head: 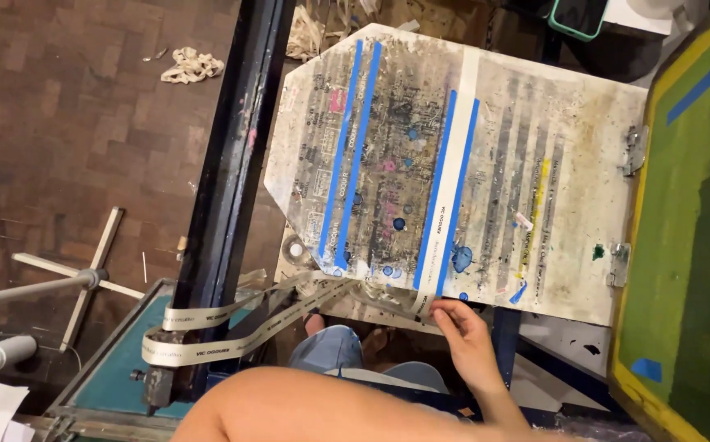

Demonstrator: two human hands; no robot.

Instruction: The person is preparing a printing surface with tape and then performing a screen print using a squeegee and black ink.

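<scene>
Fingers of the right hand (465, 340) pinch the near end of a pale ribbon strip (450, 176), so this grip is closed on the ribbon right at the near edge of the printing board (584, 164). From the grip, the strip runs away over the board between two lines of blue tape (437, 192), up to the far edge of the board. A loose length of the same kind of ribbon (232, 323) leaves the near edge of the board just left of the grip, hangs off the board and loops around the dark metal arm (228, 176) that stands to the left of the board. A second pair of blue tape stripes (347, 147) lies on the left part of the board, well apart from the grip. The board is stained with ink spots and grey printed bands. To the right of the board, touching its hinged edge, is a green screen frame (698, 221). The left forearm (289, 409) crosses the bottom below the board, but its hand is out of view, so I cannot tell its grip.
</scene>
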